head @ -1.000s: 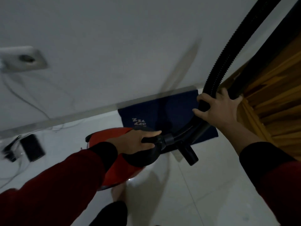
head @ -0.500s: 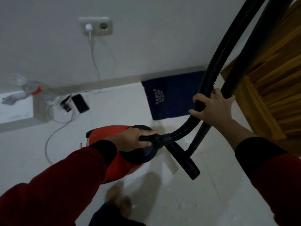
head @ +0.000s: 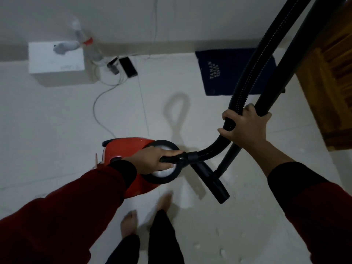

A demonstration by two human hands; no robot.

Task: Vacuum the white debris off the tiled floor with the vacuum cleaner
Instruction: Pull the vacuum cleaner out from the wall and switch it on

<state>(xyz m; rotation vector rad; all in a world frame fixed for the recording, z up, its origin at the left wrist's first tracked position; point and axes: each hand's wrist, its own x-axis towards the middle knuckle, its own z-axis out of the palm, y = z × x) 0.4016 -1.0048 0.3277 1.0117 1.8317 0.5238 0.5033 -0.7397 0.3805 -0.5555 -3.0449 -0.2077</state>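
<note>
A red canister vacuum cleaner [head: 125, 149] hangs above the white tiled floor [head: 57, 141]. My left hand [head: 152, 159] grips its black carry handle. My right hand [head: 245, 128] holds the ribbed black hose [head: 253, 69] and the smooth black wand tube [head: 297, 54] together. The black nozzle [head: 211, 181] points down at the floor below the hose joint. White debris [head: 221, 242] lies scattered over the tiles at lower right and around the nozzle.
A navy mat [head: 221, 73] lies by the far wall. A white box [head: 57, 63], a plastic bottle [head: 89, 46], a phone [head: 128, 66] and a cable [head: 102, 98] sit at far left. Wooden furniture [head: 331, 92] stands on the right. My bare feet [head: 131, 221] are below the vacuum.
The view has tipped down from the wall toward the floor. Both hands keep their grips. The nozzle and the debris on the tiles have come into view.
</note>
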